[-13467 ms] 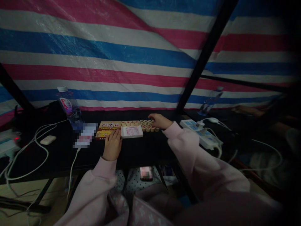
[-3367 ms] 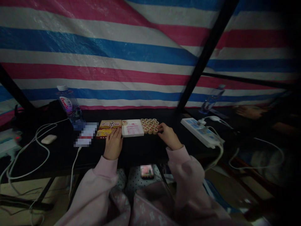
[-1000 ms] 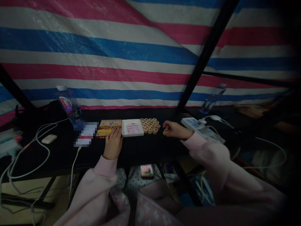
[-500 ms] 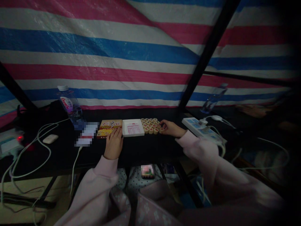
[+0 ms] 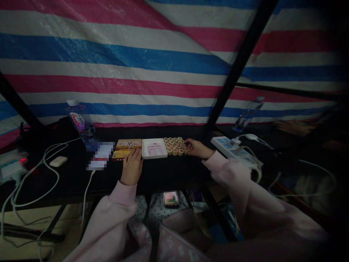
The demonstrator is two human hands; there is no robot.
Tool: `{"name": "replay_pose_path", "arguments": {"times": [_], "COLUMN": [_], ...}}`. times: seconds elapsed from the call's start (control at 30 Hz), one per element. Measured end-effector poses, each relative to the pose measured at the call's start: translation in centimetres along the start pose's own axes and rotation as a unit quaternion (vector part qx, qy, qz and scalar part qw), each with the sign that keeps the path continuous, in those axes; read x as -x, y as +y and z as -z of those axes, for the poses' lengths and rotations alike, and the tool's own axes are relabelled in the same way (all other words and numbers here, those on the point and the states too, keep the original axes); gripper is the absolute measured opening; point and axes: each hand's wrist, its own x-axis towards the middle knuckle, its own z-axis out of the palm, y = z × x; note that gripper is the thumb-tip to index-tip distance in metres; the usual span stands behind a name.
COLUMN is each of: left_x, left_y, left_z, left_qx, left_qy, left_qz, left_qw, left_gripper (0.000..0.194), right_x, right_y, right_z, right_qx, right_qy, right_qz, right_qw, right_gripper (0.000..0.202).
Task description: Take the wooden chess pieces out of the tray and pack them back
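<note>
My left hand [image 5: 132, 166] lies with its fingers stretched flat over the lower right part of a printed orange and brown box lid [image 5: 127, 145]. Right beside the lid sits a white open box tray [image 5: 154, 155] with a red-printed paper [image 5: 154, 148] in it. Round wooden Chinese chess pieces [image 5: 173, 146] stand in close rows, stacked, against the tray's right side. At the right end of these rows, my right hand [image 5: 198, 148] has its thumb and fingers bent around an end piece, which they partly hide.
A water bottle [image 5: 83, 123], a blurred phone [image 5: 101, 155] on a cable and a white earphone case [image 5: 58, 161] are on the left. To the right lie a power strip [image 5: 231, 149] and another bottle [image 5: 247, 114]. Another person's hand [image 5: 294, 127] rests far right.
My right hand has shifted very slightly left along the end of the piece rows. My left hand stays on the lid.
</note>
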Motion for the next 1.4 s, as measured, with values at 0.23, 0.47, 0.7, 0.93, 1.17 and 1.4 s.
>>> {"name": "replay_pose_path", "arguments": {"times": [0.23,0.47,0.7,0.93,1.17,1.4], "left_x": [-0.1,0.0,0.0,0.0,0.0,-1.1], "left_y": [-0.1,-0.2,-0.1,-0.1,0.3,1.2], "left_z": [0.2,-0.2,-0.1,0.0,0.6,1.8], "left_qx": [0.008,0.007,0.01,0.025,0.033,0.042], "left_qy": [-0.006,-0.005,0.0,0.0,-0.006,-0.013], "left_qz": [-0.002,0.002,-0.002,-0.002,0.006,-0.041], "left_qw": [1.0,1.0,1.0,1.0,0.999,0.998], "left_gripper": [0.045,0.045,0.045,0.046,0.046,0.037], "right_x": [-0.2,-2.8,-7.3,-7.7,-7.8,-7.8], "right_y": [0.8,1.9,1.3,1.4,1.2,1.0], "right_z": [0.1,3.2,2.0,0.6,1.0,1.4], "right_qx": [0.007,-0.074,-0.082,-0.117,-0.094,-0.057], "right_qy": [-0.018,-0.121,-0.093,-0.089,-0.087,-0.129], "right_qz": [-0.002,-0.086,-0.151,-0.138,-0.125,-0.099], "right_qw": [1.0,0.986,0.981,0.979,0.984,0.985], "right_gripper": [0.053,0.064,0.059,0.061,0.058,0.054]}}
